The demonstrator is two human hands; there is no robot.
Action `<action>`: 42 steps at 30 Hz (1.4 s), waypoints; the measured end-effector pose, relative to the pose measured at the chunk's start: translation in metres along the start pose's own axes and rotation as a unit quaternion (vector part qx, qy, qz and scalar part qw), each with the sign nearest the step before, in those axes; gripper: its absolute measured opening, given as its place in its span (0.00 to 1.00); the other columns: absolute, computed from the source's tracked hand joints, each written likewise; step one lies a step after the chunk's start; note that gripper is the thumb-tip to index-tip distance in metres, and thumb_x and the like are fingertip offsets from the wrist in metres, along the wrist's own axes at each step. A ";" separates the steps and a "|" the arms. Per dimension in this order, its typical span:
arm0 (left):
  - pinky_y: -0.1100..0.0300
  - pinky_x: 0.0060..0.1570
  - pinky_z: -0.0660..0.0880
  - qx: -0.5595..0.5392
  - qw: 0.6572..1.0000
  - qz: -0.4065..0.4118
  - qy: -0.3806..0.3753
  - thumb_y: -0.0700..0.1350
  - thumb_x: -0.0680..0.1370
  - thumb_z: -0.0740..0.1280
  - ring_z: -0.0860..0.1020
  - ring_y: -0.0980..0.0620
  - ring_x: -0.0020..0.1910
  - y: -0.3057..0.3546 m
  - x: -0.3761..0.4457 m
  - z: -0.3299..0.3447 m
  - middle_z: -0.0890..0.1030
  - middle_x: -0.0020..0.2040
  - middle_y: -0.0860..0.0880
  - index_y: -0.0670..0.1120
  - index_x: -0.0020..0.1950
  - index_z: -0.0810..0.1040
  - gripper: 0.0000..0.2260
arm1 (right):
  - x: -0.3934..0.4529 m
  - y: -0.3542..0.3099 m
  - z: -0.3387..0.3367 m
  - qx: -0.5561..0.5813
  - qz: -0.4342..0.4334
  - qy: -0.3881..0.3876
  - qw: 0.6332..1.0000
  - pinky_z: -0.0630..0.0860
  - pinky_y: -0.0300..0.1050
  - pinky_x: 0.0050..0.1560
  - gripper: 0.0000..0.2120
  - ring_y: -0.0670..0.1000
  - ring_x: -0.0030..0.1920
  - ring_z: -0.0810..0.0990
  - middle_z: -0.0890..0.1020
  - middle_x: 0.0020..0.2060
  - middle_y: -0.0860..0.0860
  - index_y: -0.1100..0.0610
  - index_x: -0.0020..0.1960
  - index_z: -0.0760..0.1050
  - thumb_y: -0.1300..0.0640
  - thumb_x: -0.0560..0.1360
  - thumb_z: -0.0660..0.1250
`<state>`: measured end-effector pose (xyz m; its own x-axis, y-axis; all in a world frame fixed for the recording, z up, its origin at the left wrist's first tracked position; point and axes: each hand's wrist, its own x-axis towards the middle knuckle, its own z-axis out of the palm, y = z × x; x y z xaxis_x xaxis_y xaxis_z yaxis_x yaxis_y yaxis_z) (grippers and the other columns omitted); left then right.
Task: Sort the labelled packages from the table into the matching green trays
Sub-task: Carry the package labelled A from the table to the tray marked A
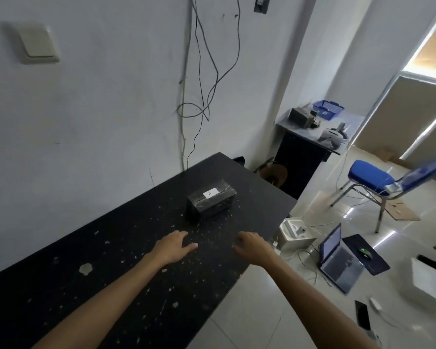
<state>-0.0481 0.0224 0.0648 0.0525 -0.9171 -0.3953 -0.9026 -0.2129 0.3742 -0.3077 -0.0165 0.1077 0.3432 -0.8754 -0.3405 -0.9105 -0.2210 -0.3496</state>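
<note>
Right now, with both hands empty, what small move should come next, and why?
Probably reach both hands forward to the black wrapped package: the left hand and right hand hover open just short of it, and it is the only package on the table.

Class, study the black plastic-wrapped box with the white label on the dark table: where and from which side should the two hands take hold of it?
Take the black plastic-wrapped box by its two short ends, left hand on the left end, right hand on the right, coming from the near side. It lies flat, long side facing the person, both ends free; this probably keeps the white label uncovered.
</note>
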 end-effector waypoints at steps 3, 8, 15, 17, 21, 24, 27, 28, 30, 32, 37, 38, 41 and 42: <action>0.47 0.65 0.70 0.005 1.000 -0.022 0.008 0.68 0.76 0.59 0.69 0.46 0.71 0.006 0.039 -0.002 0.67 0.75 0.47 0.50 0.77 0.63 0.34 | 0.052 0.015 -0.014 -0.011 -0.016 -0.015 1.000 0.81 0.50 0.52 0.12 0.50 0.47 0.81 0.80 0.49 0.50 0.55 0.55 0.77 0.48 0.78 0.65; 0.46 0.65 0.70 -0.019 0.996 -0.091 0.014 0.69 0.76 0.58 0.70 0.46 0.71 0.016 0.113 -0.006 0.67 0.75 0.46 0.49 0.77 0.62 0.35 | 0.152 0.047 -0.040 -0.006 -0.050 -0.031 0.998 0.81 0.53 0.54 0.11 0.52 0.49 0.82 0.81 0.51 0.52 0.54 0.55 0.77 0.49 0.77 0.64; 0.44 0.71 0.64 -0.187 0.950 -0.248 0.042 0.70 0.77 0.55 0.62 0.43 0.76 0.045 0.199 0.007 0.60 0.79 0.43 0.46 0.80 0.50 0.41 | 0.295 0.081 -0.076 0.031 -0.029 -0.055 0.998 0.71 0.58 0.66 0.28 0.62 0.69 0.72 0.71 0.69 0.60 0.60 0.74 0.65 0.45 0.80 0.61; 0.45 0.72 0.61 -0.236 0.925 -0.287 0.076 0.70 0.76 0.56 0.60 0.43 0.77 0.053 0.220 0.012 0.57 0.80 0.43 0.46 0.81 0.45 0.43 | 0.332 0.084 -0.078 0.004 -0.035 -0.076 0.997 0.71 0.60 0.67 0.29 0.63 0.70 0.70 0.69 0.71 0.61 0.61 0.75 0.63 0.44 0.81 0.59; 0.45 0.73 0.59 -0.340 0.862 -0.362 0.104 0.70 0.75 0.59 0.58 0.41 0.78 0.070 0.262 0.017 0.53 0.81 0.43 0.46 0.81 0.41 0.47 | 0.392 0.086 -0.083 -0.009 -0.042 -0.119 0.992 0.70 0.60 0.68 0.34 0.63 0.71 0.70 0.69 0.72 0.62 0.62 0.77 0.60 0.40 0.80 0.60; 0.46 0.74 0.61 -0.412 0.818 -0.384 0.115 0.69 0.74 0.62 0.60 0.42 0.77 0.077 0.283 0.022 0.57 0.80 0.44 0.46 0.81 0.45 0.46 | 0.413 0.085 -0.073 0.011 -0.028 -0.166 0.986 0.70 0.60 0.68 0.36 0.64 0.70 0.71 0.71 0.72 0.62 0.64 0.76 0.59 0.41 0.79 0.62; 0.47 0.70 0.67 -0.462 0.791 -0.369 0.157 0.67 0.74 0.65 0.69 0.43 0.71 0.077 0.282 0.024 0.69 0.74 0.45 0.45 0.78 0.59 0.40 | 0.396 0.080 -0.064 0.071 -0.015 -0.146 0.987 0.72 0.60 0.67 0.34 0.65 0.69 0.73 0.73 0.70 0.63 0.65 0.75 0.58 0.46 0.79 0.64; 0.47 0.68 0.69 -0.467 0.787 -0.365 0.172 0.66 0.74 0.66 0.71 0.43 0.69 0.082 0.275 0.022 0.71 0.72 0.44 0.45 0.76 0.62 0.38 | 0.384 0.079 -0.065 0.096 -0.011 -0.127 0.987 0.73 0.60 0.66 0.32 0.65 0.68 0.74 0.74 0.69 0.63 0.64 0.74 0.60 0.46 0.79 0.64; 0.47 0.66 0.71 -0.467 0.775 -0.377 0.196 0.65 0.73 0.68 0.73 0.43 0.66 0.079 0.275 0.023 0.74 0.69 0.44 0.44 0.74 0.65 0.37 | 0.379 0.075 -0.061 0.130 0.003 -0.105 0.986 0.74 0.59 0.65 0.31 0.64 0.66 0.75 0.75 0.68 0.61 0.62 0.73 0.63 0.45 0.78 0.65; 0.49 0.63 0.73 -0.462 0.771 -0.372 0.233 0.64 0.72 0.70 0.76 0.44 0.63 0.077 0.270 0.022 0.77 0.65 0.44 0.46 0.71 0.68 0.34 | 0.374 0.071 -0.059 0.144 -0.006 -0.076 0.987 0.73 0.58 0.66 0.35 0.63 0.69 0.73 0.73 0.70 0.59 0.61 0.76 0.61 0.43 0.77 0.66; 0.50 0.60 0.75 -0.457 0.762 -0.327 0.321 0.69 0.65 0.72 0.78 0.48 0.59 0.079 0.263 -0.014 0.79 0.60 0.49 0.50 0.65 0.71 0.36 | 0.378 0.050 -0.085 0.153 -0.032 -0.028 0.987 0.71 0.59 0.69 0.44 0.61 0.70 0.70 0.68 0.71 0.60 0.62 0.77 0.61 0.33 0.73 0.65; 0.48 0.60 0.76 -0.452 0.759 -0.322 0.341 0.71 0.63 0.72 0.78 0.48 0.58 0.081 0.260 -0.025 0.79 0.59 0.49 0.50 0.63 0.71 0.37 | 0.376 0.043 -0.094 0.161 -0.039 -0.020 0.986 0.73 0.59 0.67 0.44 0.61 0.68 0.72 0.70 0.68 0.59 0.61 0.75 0.63 0.31 0.71 0.65; 0.51 0.54 0.77 -0.417 0.745 -0.307 0.420 0.76 0.58 0.70 0.78 0.51 0.54 0.090 0.229 -0.068 0.78 0.56 0.52 0.53 0.61 0.70 0.41 | 0.344 0.009 -0.124 0.185 -0.079 0.033 0.979 0.73 0.60 0.65 0.48 0.60 0.67 0.71 0.69 0.65 0.58 0.59 0.73 0.64 0.26 0.66 0.65; 0.53 0.51 0.76 -0.403 0.741 -0.301 0.444 0.77 0.57 0.69 0.78 0.52 0.53 0.095 0.218 -0.082 0.78 0.55 0.53 0.54 0.61 0.69 0.41 | 0.332 -0.002 -0.133 0.191 -0.096 0.058 0.975 0.72 0.60 0.66 0.50 0.60 0.68 0.70 0.68 0.66 0.58 0.59 0.72 0.63 0.25 0.65 0.65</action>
<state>-0.0871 -0.2248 0.0827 0.9259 -0.3579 -0.1212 -0.0705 -0.4787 0.8751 -0.2228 -0.3633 0.1111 0.4494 -0.8817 -0.1436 -0.6722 -0.2280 -0.7044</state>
